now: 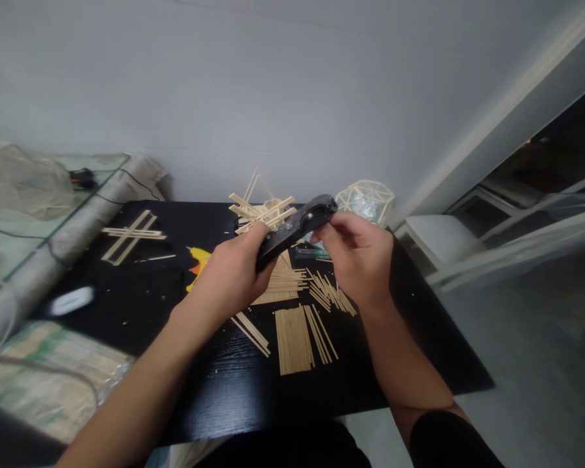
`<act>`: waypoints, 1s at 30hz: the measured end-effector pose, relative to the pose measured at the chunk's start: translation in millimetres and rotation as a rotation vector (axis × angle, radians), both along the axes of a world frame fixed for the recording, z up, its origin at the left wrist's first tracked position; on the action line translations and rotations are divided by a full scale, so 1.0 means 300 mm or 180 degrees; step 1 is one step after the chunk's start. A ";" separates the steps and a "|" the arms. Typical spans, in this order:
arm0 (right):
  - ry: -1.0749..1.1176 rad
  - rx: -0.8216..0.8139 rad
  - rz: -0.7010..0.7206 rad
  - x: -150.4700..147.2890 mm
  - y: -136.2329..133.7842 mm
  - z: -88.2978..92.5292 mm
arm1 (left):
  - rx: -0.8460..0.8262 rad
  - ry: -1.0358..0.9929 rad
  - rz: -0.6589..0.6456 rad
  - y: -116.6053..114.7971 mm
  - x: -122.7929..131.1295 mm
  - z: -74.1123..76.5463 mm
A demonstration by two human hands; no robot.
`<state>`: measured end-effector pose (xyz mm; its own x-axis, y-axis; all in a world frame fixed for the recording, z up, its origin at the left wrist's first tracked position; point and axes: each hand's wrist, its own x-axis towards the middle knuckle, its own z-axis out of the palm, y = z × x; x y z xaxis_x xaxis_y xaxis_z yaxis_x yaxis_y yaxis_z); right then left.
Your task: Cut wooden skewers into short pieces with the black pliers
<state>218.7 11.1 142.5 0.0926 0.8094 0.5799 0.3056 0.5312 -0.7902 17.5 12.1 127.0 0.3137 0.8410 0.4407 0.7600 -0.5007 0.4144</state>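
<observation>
My left hand (234,263) is wrapped round a long black hand tool (297,227) with a rounded far end, raised above the table. Its exact kind is not clear. My right hand (358,253) is closed, thumb and fingers pinched together at the tool's far end. Whatever is in that pinch is hidden. Below the hands lie a pile of wooden sticks (285,283), a loose heap of short sticks (329,292) and a neat row of sticks (294,341). A yellow glue gun (202,260) is partly covered by my left hand.
Crossed sticks (131,237) lie on the black table (214,396). More joined sticks (260,208) and a rounded stick frame (365,198) stand near the wall. At left are a white object (71,301), a plastic-wrapped pack (53,370), a glass-topped surface and cables.
</observation>
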 end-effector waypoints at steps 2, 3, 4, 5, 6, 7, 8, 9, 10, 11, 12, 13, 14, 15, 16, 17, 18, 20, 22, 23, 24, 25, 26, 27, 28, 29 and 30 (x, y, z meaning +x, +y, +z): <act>-0.0031 -0.0011 -0.0019 0.001 0.000 0.001 | 0.0064 0.0007 -0.0016 0.002 -0.001 0.000; -0.0050 -0.0018 -0.0024 0.001 0.000 0.001 | 0.0093 0.0005 -0.0028 0.003 -0.002 0.000; -0.0061 -0.0024 -0.0021 0.001 0.000 0.001 | 0.0113 0.0005 -0.0038 0.005 -0.003 0.000; -0.0061 -0.0033 -0.0010 0.002 0.001 0.001 | 0.0129 0.0001 -0.0047 0.007 -0.003 0.000; -0.0057 -0.0047 0.0011 0.002 0.001 0.001 | 0.0133 0.0000 -0.0049 0.009 -0.004 0.000; -0.0049 -0.0053 0.0032 0.002 0.001 0.000 | 0.0133 0.0000 -0.0049 0.010 -0.005 0.000; -0.0043 -0.0056 0.0051 0.002 0.002 0.000 | 0.0127 0.0000 -0.0049 0.012 -0.006 0.000; -0.0040 -0.0050 0.0059 0.002 0.002 0.000 | 0.0123 -0.0005 -0.0042 0.012 -0.006 -0.001; -0.0046 -0.0049 0.0060 0.003 0.001 0.000 | 0.0114 -0.0012 -0.0035 0.013 -0.007 -0.002; -0.0058 -0.0053 0.0053 0.003 0.001 0.001 | 0.0105 -0.0025 -0.0030 0.013 -0.007 -0.004; -0.0068 -0.0066 0.0047 0.003 0.001 0.001 | 0.0091 -0.0042 -0.0026 0.014 -0.008 -0.006; -0.0072 -0.0083 0.0036 0.003 0.001 0.001 | 0.0071 -0.0065 -0.0021 0.014 -0.008 -0.008; -0.0074 -0.0105 0.0032 0.003 0.000 0.001 | 0.0045 -0.0092 -0.0014 0.015 -0.008 -0.010; -0.0068 -0.0115 0.0030 0.003 0.001 0.001 | 0.0027 -0.0122 -0.0005 0.016 -0.009 -0.012; -0.0056 -0.0114 0.0037 0.002 0.001 0.000 | 0.0014 -0.0147 0.0007 0.017 -0.009 -0.014; -0.0044 -0.0106 0.0047 0.002 0.002 0.000 | 0.0004 -0.0162 0.0015 0.019 -0.010 -0.016; -0.0041 -0.0098 0.0061 0.001 0.002 -0.001 | -0.0007 -0.0163 0.0017 0.021 -0.011 -0.016; -0.0039 -0.0071 0.0086 -0.001 0.004 -0.003 | -0.0022 -0.0124 0.0017 0.023 -0.012 -0.014; -0.0022 -0.0038 0.0109 -0.004 0.004 -0.006 | -0.0024 -0.0049 0.0024 0.021 -0.011 -0.007; -0.0010 0.0000 0.0110 -0.005 0.003 -0.008 | -0.0023 0.0000 0.0033 0.019 -0.011 -0.003; -0.0001 0.0047 0.0103 -0.006 0.002 -0.009 | -0.0023 0.0051 0.0041 0.015 -0.010 0.003; -0.0003 0.0096 0.0092 -0.006 0.001 -0.011 | -0.0030 0.0105 0.0043 0.011 -0.009 0.008; -0.0018 0.0148 0.0077 -0.006 -0.001 -0.011 | -0.0038 0.0152 0.0040 0.007 -0.008 0.013; -0.0043 0.0196 0.0064 -0.005 -0.002 -0.011 | -0.0044 0.0187 0.0031 0.003 -0.007 0.018; -0.0078 0.0225 0.0062 -0.004 -0.004 -0.011 | -0.0044 0.0209 0.0025 0.000 -0.007 0.022; -0.0111 0.0240 0.0068 -0.002 -0.005 -0.009 | -0.0037 0.0222 0.0020 -0.002 -0.007 0.025; -0.0134 0.0250 0.0083 -0.001 -0.006 -0.008 | -0.0028 0.0234 0.0009 -0.003 -0.008 0.027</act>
